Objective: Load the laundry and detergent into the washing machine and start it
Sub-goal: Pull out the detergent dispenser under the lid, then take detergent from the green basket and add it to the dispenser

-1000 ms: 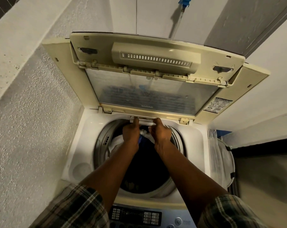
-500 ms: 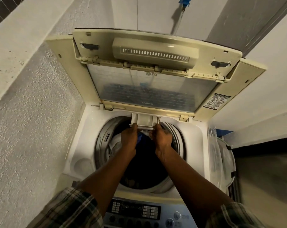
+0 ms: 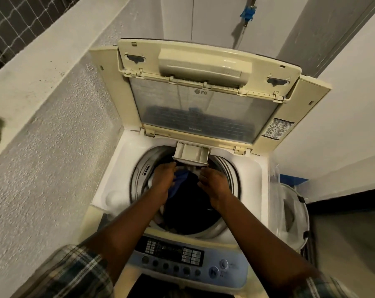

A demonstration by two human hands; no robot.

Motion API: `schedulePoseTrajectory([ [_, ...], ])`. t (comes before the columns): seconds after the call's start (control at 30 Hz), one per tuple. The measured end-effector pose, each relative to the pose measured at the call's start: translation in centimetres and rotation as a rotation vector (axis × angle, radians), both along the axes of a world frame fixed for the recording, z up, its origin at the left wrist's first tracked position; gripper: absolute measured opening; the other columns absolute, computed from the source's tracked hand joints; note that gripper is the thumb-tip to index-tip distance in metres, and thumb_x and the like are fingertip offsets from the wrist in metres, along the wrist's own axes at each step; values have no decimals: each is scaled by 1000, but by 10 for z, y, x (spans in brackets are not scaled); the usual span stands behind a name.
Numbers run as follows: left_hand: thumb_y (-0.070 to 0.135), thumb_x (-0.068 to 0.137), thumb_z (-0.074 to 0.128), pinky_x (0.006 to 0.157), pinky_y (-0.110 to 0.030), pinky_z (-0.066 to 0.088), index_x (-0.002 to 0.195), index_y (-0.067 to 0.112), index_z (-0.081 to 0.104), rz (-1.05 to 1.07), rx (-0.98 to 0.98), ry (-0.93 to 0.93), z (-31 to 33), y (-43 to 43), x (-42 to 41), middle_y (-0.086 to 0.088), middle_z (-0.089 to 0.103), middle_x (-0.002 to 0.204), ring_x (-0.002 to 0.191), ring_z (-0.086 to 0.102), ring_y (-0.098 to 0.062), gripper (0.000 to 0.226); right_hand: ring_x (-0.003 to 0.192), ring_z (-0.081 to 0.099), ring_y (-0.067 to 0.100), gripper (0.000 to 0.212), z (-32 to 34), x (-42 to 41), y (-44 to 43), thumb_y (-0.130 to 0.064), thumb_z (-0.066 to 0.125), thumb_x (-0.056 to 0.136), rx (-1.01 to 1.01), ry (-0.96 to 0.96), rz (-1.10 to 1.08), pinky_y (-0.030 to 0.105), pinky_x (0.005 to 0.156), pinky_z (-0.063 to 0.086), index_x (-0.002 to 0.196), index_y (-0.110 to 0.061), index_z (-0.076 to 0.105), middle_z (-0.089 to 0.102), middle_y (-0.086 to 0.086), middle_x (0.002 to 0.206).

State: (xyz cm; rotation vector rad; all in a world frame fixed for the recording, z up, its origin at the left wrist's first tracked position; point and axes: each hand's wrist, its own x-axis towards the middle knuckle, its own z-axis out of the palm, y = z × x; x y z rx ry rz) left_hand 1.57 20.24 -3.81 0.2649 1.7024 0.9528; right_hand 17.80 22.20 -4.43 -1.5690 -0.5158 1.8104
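Cream plastic, the small rectangular detergent drawer (image 3: 191, 154) stands slid out from the back rim of the white top-loading washing machine (image 3: 115, 175), overhanging the drum opening. Its compartments look bare. Dark and blue laundry (image 3: 188, 203) lies in the drum directly beneath.

The left hand (image 3: 164, 176) has its fingers at the drawer's front left corner. The right hand (image 3: 214, 181) sits just below the front right edge. Both show only their backs, fingers bent, and whether they pinch the drawer or merely brush it cannot be told.

A harder tug would likely bring the drawer right off its runners and drop it onto the clothes. An uneven pull, one corner leading, could jam it crooked. Detergent poured carelessly may miss the narrow tray and land neat on the fabric. The yellowed folding lid (image 3: 203, 112) stands upright above the forearms, and a knock could bring it down. The forearms also cross the blue-and-black control panel (image 3: 173, 253), so a button might be pressed too soon.
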Motion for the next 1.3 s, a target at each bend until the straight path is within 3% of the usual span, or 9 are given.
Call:
schedulePoseTrajectory([
  [0.1,24,97,59,67,-33,47,77,21,64,10,104,91,15,-21,-3,-14,66,90,77,59,-26,21,89,64,23,11,27,1,-15,-9,60,101,84,10,143,39,87,56,102,-6,70,68,10,92],
  [0.2,31,89,64,85,-41,57,87,26,70,20,194,156,39,-46,-3,-12,75,108,91,68,-27,8,101,66,27,16,51,-2,-29,-12,60,102,161,32,257,46,103,54,111,-3,70,73,10,100],
  [0.4,16,98,64,76,-37,54,109,9,74,117,339,248,87,-101,-13,-14,75,107,93,67,-26,16,98,67,26,17,99,-24,-56,-12,63,101,326,81,406,39,92,54,111,-3,73,73,15,104],
  [0.57,20,96,68,91,-43,57,110,17,76,165,443,327,138,-148,-37,-8,77,112,104,72,-28,16,97,71,26,20,147,-49,-79,-10,64,100,443,103,492,39,91,58,114,2,71,75,22,107],
  [0.63,21,96,68,87,-41,58,110,19,75,157,474,341,160,-166,-50,-5,77,111,104,71,-25,16,90,72,20,17,168,-63,-88,-6,64,98,506,68,532,31,84,60,111,2,72,76,16,100],
  [0.8,19,99,63,88,-38,58,111,21,74,171,537,417,207,-213,-85,-1,76,112,103,70,-19,16,111,74,31,17,211,-108,-120,-12,63,100,548,108,583,40,96,60,110,-8,76,78,12,112],
  [1.0,29,94,67,102,-45,56,108,28,75,179,587,541,246,-258,-135,11,77,110,103,71,-9,16,108,76,23,17,257,-160,-158,-13,63,99,623,114,681,31,90,61,108,-12,77,80,7,111],
  [1.13,42,83,61,99,-46,57,108,31,74,160,626,619,270,-284,-168,11,77,107,99,71,-8,30,107,76,25,17,279,-192,-177,-10,63,99,688,93,726,37,94,61,110,-10,77,80,9,111],
  [1.3,26,89,66,90,-43,59,101,23,77,158,705,766,293,-310,-217,9,76,99,85,70,-6,17,108,75,30,17,298,-230,-190,-6,65,97,781,95,791,42,98,60,111,-3,76,78,17,110],
])
